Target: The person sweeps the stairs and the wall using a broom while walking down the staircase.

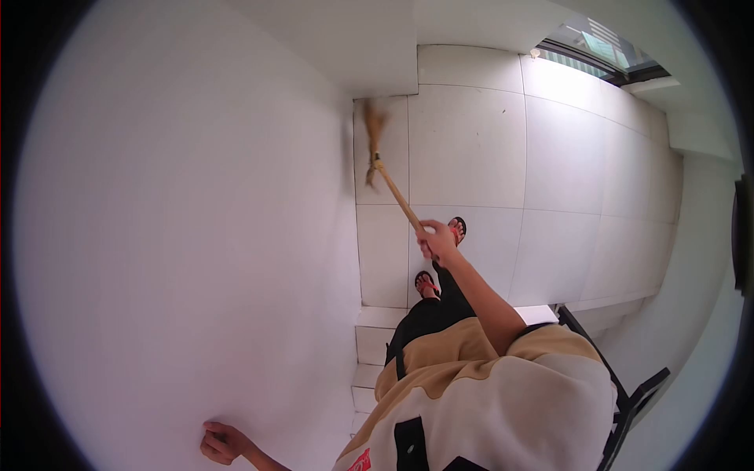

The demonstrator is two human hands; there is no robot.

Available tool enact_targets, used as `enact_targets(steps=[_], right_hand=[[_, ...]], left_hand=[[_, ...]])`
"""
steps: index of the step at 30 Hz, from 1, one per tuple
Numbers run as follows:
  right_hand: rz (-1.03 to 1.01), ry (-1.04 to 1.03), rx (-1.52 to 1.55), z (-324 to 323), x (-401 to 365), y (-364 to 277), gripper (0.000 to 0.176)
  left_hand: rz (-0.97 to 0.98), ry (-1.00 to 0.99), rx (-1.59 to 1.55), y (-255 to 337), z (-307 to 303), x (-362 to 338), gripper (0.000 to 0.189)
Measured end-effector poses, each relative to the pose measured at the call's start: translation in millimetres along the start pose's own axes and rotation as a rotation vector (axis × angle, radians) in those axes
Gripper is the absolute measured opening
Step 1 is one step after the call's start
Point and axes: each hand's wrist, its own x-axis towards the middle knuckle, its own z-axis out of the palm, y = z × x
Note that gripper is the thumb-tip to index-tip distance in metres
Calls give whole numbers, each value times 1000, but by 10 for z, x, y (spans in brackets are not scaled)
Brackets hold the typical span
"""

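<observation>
Window (pixel 601 45) light, floor (pixel 561 82) glare, blurred bristles (pixel 375 120), dark curved edges

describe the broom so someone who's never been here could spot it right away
Find the white wall on the left, then follow its base to the far corner of the pale tiled floor. The broom slants from the person's right hand toward that corner. Its straight tan stick and blurred brown bristles set it apart from the pale floor and wall.
</observation>
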Motion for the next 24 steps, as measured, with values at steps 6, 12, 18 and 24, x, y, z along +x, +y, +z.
enact_targets(steps=[6,12,18,24], right_hand=[[-75,-30,204,191,1364,15,19],[25,-20,229,197,136,-277,9],[12,-74,345,-345,1632,-133,4],[-112,491,160,-2138,1162,-746,7]], left_hand=[[-1,-8,57,7,-8,7,30],[35,4,28,160,-99,184,29],[87,193,147,270,-57,315,49],[78,198,109,290,-39,350,48]])
